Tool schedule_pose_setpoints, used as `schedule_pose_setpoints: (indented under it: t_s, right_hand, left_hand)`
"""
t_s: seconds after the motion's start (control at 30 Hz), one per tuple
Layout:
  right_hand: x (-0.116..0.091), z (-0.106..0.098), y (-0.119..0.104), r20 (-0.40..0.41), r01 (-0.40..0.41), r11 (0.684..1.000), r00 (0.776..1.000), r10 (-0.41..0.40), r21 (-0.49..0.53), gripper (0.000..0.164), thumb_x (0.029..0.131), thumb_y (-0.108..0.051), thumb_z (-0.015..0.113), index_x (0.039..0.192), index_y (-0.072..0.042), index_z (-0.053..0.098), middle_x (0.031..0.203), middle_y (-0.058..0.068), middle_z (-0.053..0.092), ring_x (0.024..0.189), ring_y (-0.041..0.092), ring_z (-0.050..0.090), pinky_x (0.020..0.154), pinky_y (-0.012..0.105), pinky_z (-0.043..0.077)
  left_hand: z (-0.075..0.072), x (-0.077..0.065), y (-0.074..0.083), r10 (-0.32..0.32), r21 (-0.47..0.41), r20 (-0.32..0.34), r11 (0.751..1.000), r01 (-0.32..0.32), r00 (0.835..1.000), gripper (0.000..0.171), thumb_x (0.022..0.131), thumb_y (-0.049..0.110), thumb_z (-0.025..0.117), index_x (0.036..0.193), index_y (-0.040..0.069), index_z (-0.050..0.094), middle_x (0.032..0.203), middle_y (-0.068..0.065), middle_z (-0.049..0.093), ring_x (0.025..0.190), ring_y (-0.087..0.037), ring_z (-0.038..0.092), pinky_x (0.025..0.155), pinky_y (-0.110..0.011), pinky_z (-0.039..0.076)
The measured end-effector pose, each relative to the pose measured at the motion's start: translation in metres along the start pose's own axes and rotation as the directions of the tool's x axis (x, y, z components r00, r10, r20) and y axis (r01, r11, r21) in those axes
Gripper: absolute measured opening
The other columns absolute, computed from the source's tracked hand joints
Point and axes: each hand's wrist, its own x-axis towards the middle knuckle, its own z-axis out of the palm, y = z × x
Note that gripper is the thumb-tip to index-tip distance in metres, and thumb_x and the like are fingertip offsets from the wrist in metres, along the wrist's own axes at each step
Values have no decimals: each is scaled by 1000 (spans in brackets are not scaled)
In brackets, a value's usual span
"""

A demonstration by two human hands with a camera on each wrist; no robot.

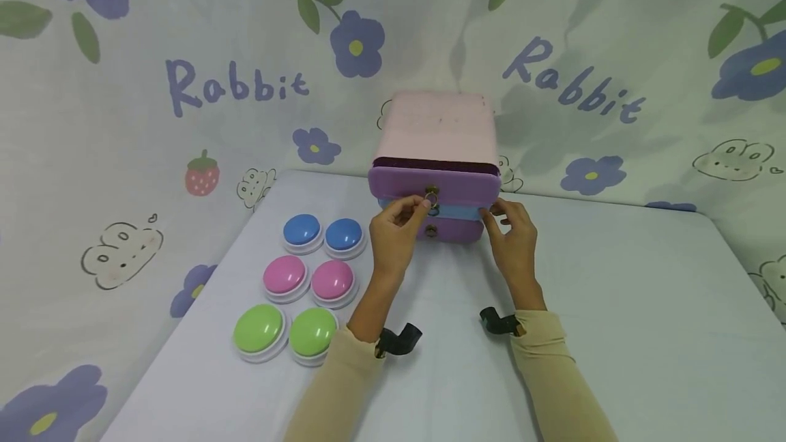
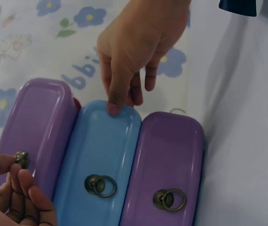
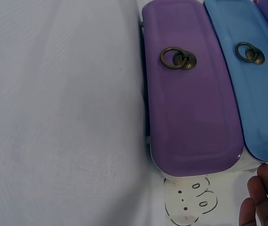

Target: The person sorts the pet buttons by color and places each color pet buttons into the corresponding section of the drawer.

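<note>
**Two Hands on a Little Chest**

Watching from far away, I saw the left hand point(image 1: 394, 236) pinch the brass ring pull point(image 1: 432, 189) on the top purple drawer point(image 1: 393, 184). The right hand point(image 1: 516, 232) had its thumb on the end of the blue middle drawer point(image 1: 457, 211); I could not tell if its bent fingers gripped anything. The pink-topped chest point(image 1: 439, 128) stood by the far edge of the table point(image 1: 645, 305), near the middle.

I thought a hard tug could make the chest slide or tip, since only the right hand seemed to steady it. The ring pull looked small, so a loose pinch might slip. The drawer might drop if it came out too far.

The top purple drawer stuck out a little, with a dark gap behind its front, and I could not see inside. The blue middle drawer and the bottom purple drawer point(image 1: 464, 231) were closed, hiding their insides.

Along the table's left edge sat two blue buttons point(image 1: 301, 229), two pink buttons point(image 1: 285, 274) and two green buttons point(image 1: 258, 328).
</note>
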Motion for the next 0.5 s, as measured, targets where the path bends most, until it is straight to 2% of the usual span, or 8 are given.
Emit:
schedule_pose_setpoints:
  t_s: [0.1,0.33,0.5]
  right_hand:
    - [0,0,0,0,-3,1000,1000,3,1,28,83,-14,68,108,-5,64,97,6,60,91,18,57,74,41,46]
    - [0,-1,0,-3,3,1000,1000,-3,-28,28,82,-9,68,109,-5,64,97,8,60,91,20,57,72,42,46]
    - [0,-1,-1,-6,8,1000,1000,-8,-18,27,82,-7,68,108,-4,64,97,9,60,89,20,57,72,41,47]
  left_hand:
    - [-1,-3,0,-2,-2,-3,1000,2,1000,22,83,30,68,89,9,70,80,-1,64,73,-15,59,68,-28,50]
    - [-5,-10,4,-29,-25,4,999,29,1000,21,83,29,68,89,10,70,81,1,64,73,-15,58,67,-27,49]
    - [-9,-16,26,-31,-37,18,999,32,999,18,84,16,67,90,-1,69,81,-9,63,73,-17,58,67,-31,49]
